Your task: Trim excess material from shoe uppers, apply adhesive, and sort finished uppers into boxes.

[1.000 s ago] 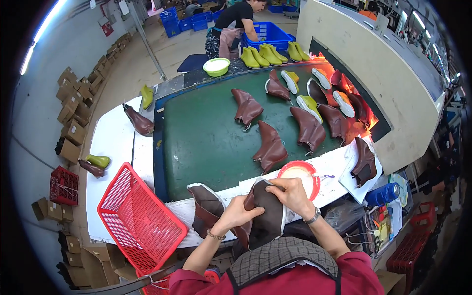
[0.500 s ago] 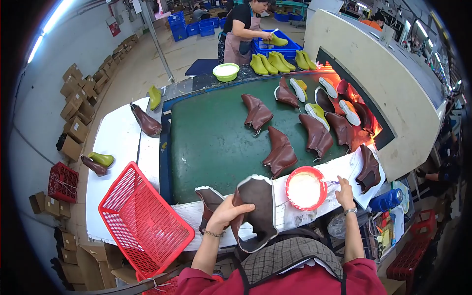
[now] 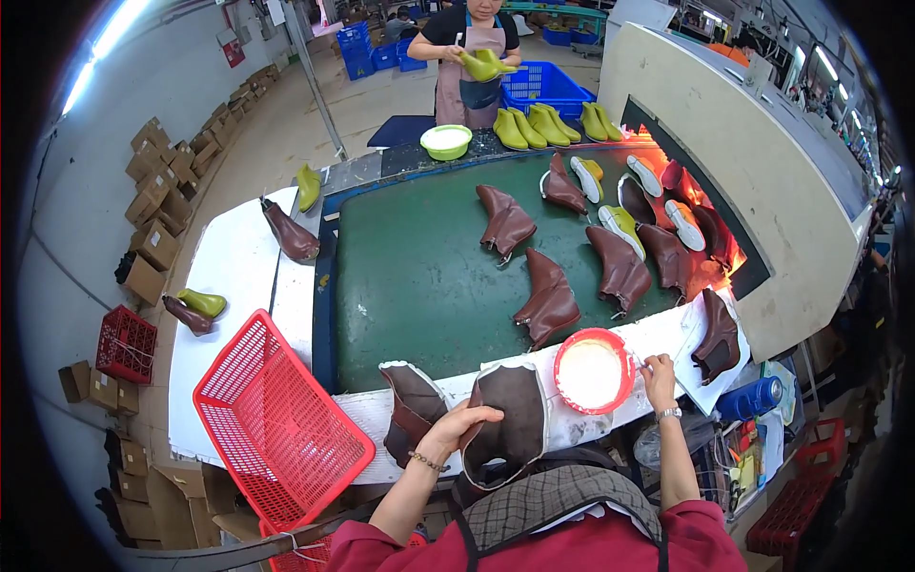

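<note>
My left hand (image 3: 456, 429) is closed on the edge of a brown boot upper (image 3: 516, 415), thumb across its dark inner lining. Pale trim runs along the upper's rim. Another brown boot upper (image 3: 408, 400) stands just left of it on the white ledge. My right hand (image 3: 659, 379) is closed in a pinch beside a red bowl (image 3: 627, 386) of white liquid. A thin handle between its fingers reaches toward the bowl's rim; its other end cannot be made out. To the right of that hand, a brown ankle boot (image 3: 717, 338) lies on white paper.
A green conveyor belt (image 3: 419, 286) carries several brown boots and white-soled shoes from a glowing oven opening (image 3: 729, 253). An empty red basket (image 3: 276, 429) leans at the left. Across the belt, a co-worker (image 3: 472, 57) handles a green boot (image 3: 484, 65) near a blue crate (image 3: 548, 91).
My left hand and the boot upper have shifted slightly right, and the upper faces up more squarely. My right hand has dropped slightly left. The co-worker has turned toward the belt.
</note>
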A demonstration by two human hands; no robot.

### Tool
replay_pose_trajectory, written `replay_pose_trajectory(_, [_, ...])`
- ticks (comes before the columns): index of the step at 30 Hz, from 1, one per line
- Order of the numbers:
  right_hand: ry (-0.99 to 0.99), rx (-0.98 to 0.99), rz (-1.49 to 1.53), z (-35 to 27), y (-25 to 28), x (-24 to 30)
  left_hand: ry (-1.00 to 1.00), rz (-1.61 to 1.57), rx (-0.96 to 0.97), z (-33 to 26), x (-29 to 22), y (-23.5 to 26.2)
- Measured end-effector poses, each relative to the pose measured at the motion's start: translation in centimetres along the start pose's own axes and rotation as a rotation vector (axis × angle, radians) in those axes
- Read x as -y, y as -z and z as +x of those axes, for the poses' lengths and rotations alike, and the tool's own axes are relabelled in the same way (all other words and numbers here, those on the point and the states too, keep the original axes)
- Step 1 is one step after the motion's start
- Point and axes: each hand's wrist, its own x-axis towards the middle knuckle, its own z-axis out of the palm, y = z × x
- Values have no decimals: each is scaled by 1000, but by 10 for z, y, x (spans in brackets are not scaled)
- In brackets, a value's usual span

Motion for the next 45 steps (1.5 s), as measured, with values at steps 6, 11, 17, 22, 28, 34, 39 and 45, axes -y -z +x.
replay_pose_trajectory(6, [-16,-82,252,-28,30,16,39,-115,30,1,3,-2])
replay_pose_trajectory(11, [-117,-131,403,-48,50,57,99,-110,49,2,13,-6])
replay_pose_trajectory(17, [-177,-264,454,-41,56,65,162,-51,-4,22,24,8])
replay_pose_trajectory(22, [-55,-118,187,-22,67,81,-131,154,-214,1,-31,-33])
replay_pose_trajectory(28, [-82,47,10,-34,29,69,-200,328,-49,11,-56,-38])
replay_pose_trajectory(34, [-1,70,-97,-42,12,63,-129,502,-6,21,-63,-61])
replay_pose_trajectory(39, [44,-186,-24,-44,36,73,-152,573,-12,30,-75,-74])
replay_pose_trajectory(45, [-99,-90,37,-59,53,58,-212,543,31,48,-93,-78])
